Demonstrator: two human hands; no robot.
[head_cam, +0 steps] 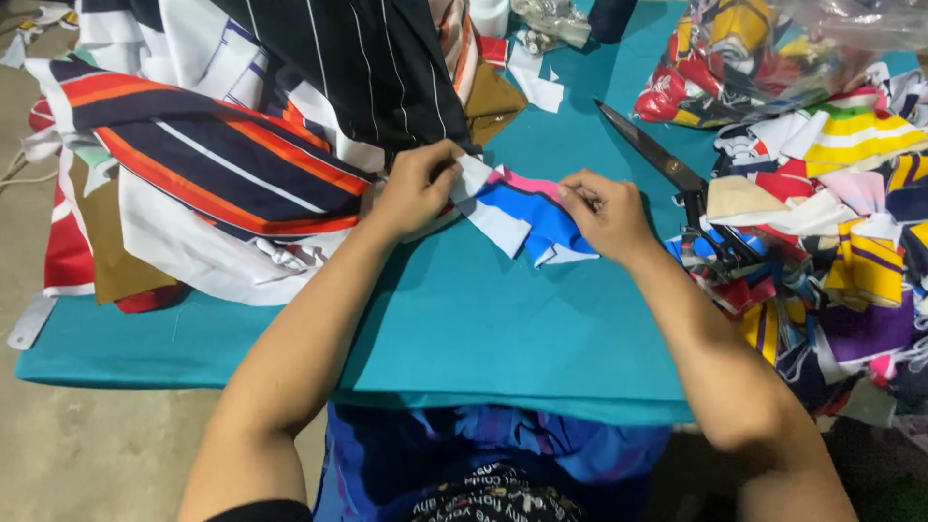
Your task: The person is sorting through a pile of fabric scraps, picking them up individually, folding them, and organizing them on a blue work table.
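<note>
I have both hands on one small cloth piece [527, 215], blue, white and pink, lying on the teal table cover [464, 319] near the middle of the work area. My left hand [418, 188] pinches its white end between thumb and fingers, closed tight on the cloth; my right hand [604, 215] presses and nips the pink-and-blue end, fingers curled shut on it. The piece lies flat between them, folded at its lower edge. Risks as I judge them: the piece is small and slick-looking, so a pull from either side could slip it out of the other pinch or skew the fold. The left end sits touching the edge of the big striped fabric heap [242, 155], which overhangs the cover; that heap could slide down onto the piece or get caught up with it. The scissors [667, 164] lie open-bladed just beyond my right hand, point aimed up the table, handles buried near the scrap pile [851, 242]; a sweep of the right wrist could knock them or meet the blade. The scrap pile crowds the right side close to my forearm, so loose scraps may get dragged in. A clear bag of scraps [754, 48] sits at the far right, and white offcuts [532, 82] lie at the far edge, well apart. Near side of the cover is free; the table's front edge is close to my lap.
</note>
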